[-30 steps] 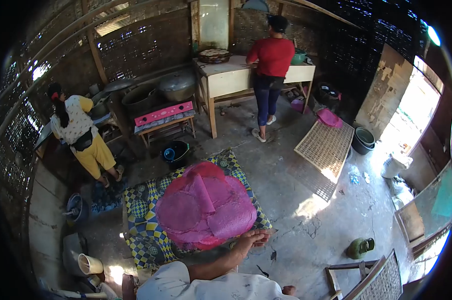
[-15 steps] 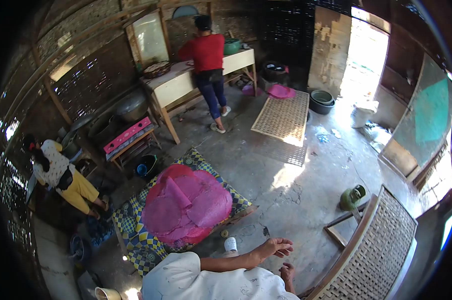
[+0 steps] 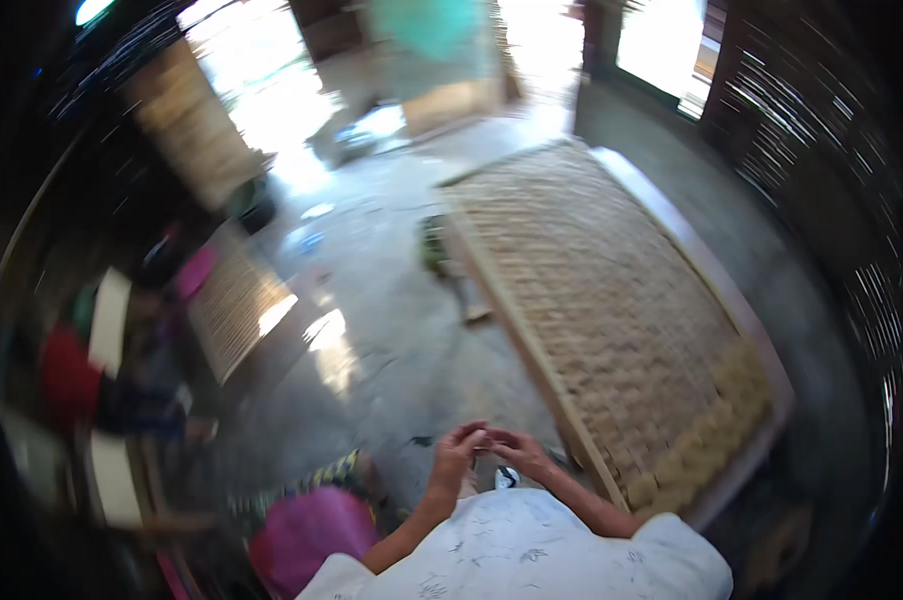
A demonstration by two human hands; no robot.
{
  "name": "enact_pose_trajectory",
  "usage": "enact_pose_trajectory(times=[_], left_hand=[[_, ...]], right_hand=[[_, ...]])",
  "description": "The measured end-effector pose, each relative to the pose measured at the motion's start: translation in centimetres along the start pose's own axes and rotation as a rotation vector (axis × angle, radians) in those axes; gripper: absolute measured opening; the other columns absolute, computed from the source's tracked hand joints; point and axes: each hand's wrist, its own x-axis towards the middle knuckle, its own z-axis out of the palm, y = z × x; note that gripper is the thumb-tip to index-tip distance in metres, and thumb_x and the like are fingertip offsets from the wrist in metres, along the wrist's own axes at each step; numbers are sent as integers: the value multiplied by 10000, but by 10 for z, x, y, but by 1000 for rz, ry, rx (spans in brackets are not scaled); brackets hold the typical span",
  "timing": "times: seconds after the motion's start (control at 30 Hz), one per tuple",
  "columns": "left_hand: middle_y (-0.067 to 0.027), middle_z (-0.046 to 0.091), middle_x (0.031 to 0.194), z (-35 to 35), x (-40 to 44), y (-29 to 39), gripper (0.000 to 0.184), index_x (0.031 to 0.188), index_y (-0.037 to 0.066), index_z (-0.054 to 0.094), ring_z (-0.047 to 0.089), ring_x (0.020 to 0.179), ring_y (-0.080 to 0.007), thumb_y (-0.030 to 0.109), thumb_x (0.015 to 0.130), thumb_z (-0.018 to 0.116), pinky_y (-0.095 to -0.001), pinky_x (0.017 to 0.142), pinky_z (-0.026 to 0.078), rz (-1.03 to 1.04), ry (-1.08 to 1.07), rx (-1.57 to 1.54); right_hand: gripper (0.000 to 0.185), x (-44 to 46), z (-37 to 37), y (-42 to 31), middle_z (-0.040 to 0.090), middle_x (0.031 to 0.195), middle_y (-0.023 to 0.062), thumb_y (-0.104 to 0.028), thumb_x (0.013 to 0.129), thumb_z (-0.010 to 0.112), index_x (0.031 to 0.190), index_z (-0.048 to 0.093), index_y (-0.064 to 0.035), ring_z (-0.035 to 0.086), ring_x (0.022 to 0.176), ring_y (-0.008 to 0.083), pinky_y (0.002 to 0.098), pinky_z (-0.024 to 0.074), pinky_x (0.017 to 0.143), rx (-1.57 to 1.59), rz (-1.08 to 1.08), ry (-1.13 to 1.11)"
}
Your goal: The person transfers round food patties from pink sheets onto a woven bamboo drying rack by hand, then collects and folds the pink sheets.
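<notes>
My left hand [image 3: 457, 455] and my right hand [image 3: 521, 453] meet in front of my white patterned shirt [image 3: 531, 550]. The fingers of both are curled and brought together at the tips. Anything small between them is too blurred to make out. Just to the right of my right hand runs the wooden edge of a large woven bamboo panel [image 3: 611, 300]. Along its near right end lies a band of tan, lumpy pieces [image 3: 706, 445]. Low on the left, near my left forearm, is a pile of round magenta sheets [image 3: 316, 535], partly cut off.
A person in a red top [image 3: 71, 375] stands by a long pale table [image 3: 116, 480] at far left. A smaller woven rack [image 3: 236, 310] leans low over the concrete floor [image 3: 391, 330]. Behind the panel's edge is a green gas cylinder [image 3: 434, 245]. Bright doorways open at the back.
My view has swung to the right, so the bamboo panel is now in front and the magenta sheets are at lower left. My hands, apart before, have come together.
</notes>
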Motion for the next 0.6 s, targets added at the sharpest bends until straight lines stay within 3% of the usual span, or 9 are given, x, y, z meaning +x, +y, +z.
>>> enact_pose_trajectory(times=[0.23,0.43,0.5,0.6], left_hand=[[-96,691,999,44,113,61,219,1119,37,626,670,834,-167,122,920,597,-284,701,533,132,-190,212],[-105,678,1023,135,198,124,234,1116,-10,606,636,855,-143,149,954,554,-264,707,502,328,-149,221],[-101,680,993,158,226,109,224,1112,2,613,623,844,-136,150,951,563,-258,720,489,355,-210,221],[-77,678,975,184,256,49,213,1116,-5,618,610,826,-117,108,938,587,-240,706,461,351,-338,350]], right_hand=[[406,-9,-31,-41,663,1114,92,-184,912,612,1243,569,46,617,1008,138,279,488,907,262,-168,697],[373,-31,-57,-29,693,1000,84,-204,878,627,1167,622,32,644,929,139,278,496,860,271,-219,1289],[349,-46,-51,-27,694,986,84,-181,877,631,1153,624,32,650,908,141,272,503,839,343,-306,1427],[338,-70,-46,5,690,982,81,-164,875,637,1154,621,26,649,889,137,268,510,810,162,-200,1687]])
